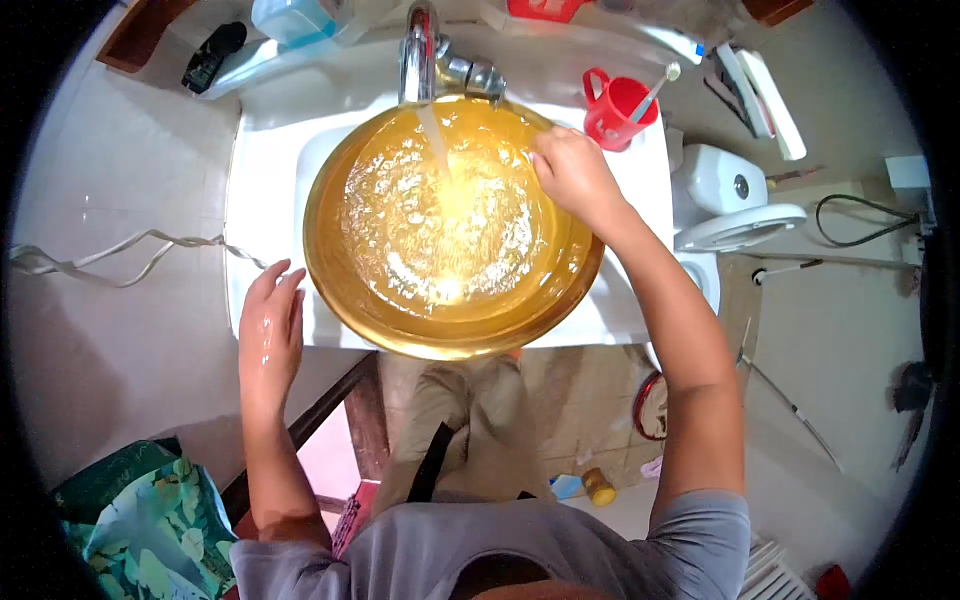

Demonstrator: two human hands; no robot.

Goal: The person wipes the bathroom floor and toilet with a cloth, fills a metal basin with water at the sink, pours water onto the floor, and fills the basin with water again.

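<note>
A large gold-coloured basin (455, 340) rests on the white sink (270, 165), with rippling water (440, 230) in it. From the chrome faucet (418, 60) a stream runs down into the basin. My right hand (578, 175) is closed on the basin's upper right rim, its thumb on the inner side and its other fingertips partly hidden. Left of the basin, my left hand (270, 325) is held above the sink's edge, wet, fingers stretched out and nothing in it. It looks close to the rim; whether it touches, I cannot tell.
A red mug (605, 125) with a toothbrush (657, 90) stands at the sink's back right corner. Farther right is a white toilet (740, 230). A twisted cable (150, 245) hangs at the left, and a green patterned bag (150, 520) sits at the lower left.
</note>
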